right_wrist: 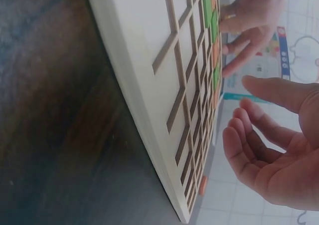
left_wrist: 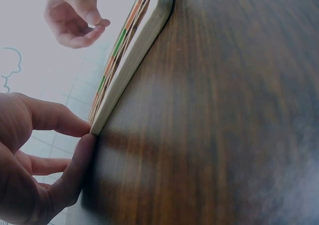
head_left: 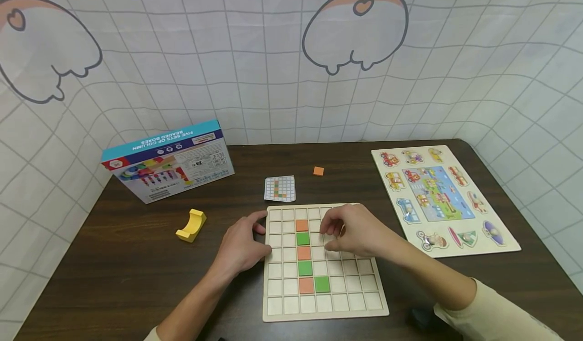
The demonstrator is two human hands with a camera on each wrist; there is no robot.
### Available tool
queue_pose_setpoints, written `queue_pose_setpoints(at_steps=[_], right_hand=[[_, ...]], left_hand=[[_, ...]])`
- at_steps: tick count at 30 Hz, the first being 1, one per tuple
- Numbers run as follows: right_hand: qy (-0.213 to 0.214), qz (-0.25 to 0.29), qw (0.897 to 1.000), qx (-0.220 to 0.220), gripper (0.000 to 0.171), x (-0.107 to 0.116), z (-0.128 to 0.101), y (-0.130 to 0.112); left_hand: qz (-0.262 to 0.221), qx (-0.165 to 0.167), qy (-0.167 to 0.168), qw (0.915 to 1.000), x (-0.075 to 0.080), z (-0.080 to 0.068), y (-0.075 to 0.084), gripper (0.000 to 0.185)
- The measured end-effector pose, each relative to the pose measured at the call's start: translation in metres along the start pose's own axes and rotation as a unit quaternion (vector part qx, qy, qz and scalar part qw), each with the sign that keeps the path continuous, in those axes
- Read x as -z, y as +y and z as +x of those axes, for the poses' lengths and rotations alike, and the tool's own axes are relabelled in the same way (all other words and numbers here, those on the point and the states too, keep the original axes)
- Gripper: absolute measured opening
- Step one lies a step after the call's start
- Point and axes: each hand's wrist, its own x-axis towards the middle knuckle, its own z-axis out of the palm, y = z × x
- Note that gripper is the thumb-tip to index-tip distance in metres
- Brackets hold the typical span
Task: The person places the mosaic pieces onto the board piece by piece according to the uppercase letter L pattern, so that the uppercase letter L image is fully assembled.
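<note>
A pale wooden grid board (head_left: pixel 282 316) lies on the table with several orange and green square tiles in its cells. Most of them run down one column, and one green tile (head_left: pixel 322 284) is in the column to its right. My left hand (head_left: pixel 243 245) rests at the board's left edge, thumb and forefinger spread apart and touching it. Over the board's right half hovers my right hand (head_left: pixel 352 229), fingers loosely bent. In the right wrist view a gap shows between its thumb (right_wrist: pixel 279 93) and fingertips, with nothing held there.
Behind the board lie a small pattern card (head_left: pixel 280 188) and a loose orange tile (head_left: pixel 318 171). A yellow curved block (head_left: pixel 191 225) sits at left, before a printed box (head_left: pixel 168 161). To the right is a picture puzzle board (head_left: pixel 444 199). A white curtain (head_left: pixel 273 93) hangs behind the table.
</note>
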Motion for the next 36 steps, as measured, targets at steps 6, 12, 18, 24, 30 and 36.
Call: queue_pose_setpoints(at_steps=[6, 12, 18, 24, 30, 36], right_hand=[[0.01, 0.016, 1.0, -0.008, 0.019, 0.003, 0.004, 0.005], [0.017, 0.036, 0.999, -0.008, 0.018, 0.006, 0.008, 0.01], [0.024, 0.046, 0.999, -0.007, 0.019, 0.011, 0.013, 0.015], [0.035, 0.061, 0.997, -0.012, 0.02, 0.015, 0.017, 0.019], [0.047, 0.065, 0.996, -0.023, 0.02, 0.019, 0.021, 0.022], [0.054, 0.065, 0.996, -0.028, 0.019, 0.024, 0.027, 0.025]], left_hand=[[-0.004, -0.003, 0.0, 1.0, 0.0, 0.0, 0.0, 0.076], [-0.002, -0.006, 0.0, 1.0, 0.0, 0.0, 0.0, 0.077], [0.0, -0.006, 0.002, 1.0, 0.0, 0.0, -0.001, 0.077], [0.0, -0.006, 0.002, 1.0, 0.0, 0.0, 0.0, 0.077], [-0.002, -0.005, 0.0, 1.0, 0.001, -0.001, 0.001, 0.077], [-0.001, -0.007, 0.001, 1.0, 0.001, -0.001, 0.0, 0.077]])
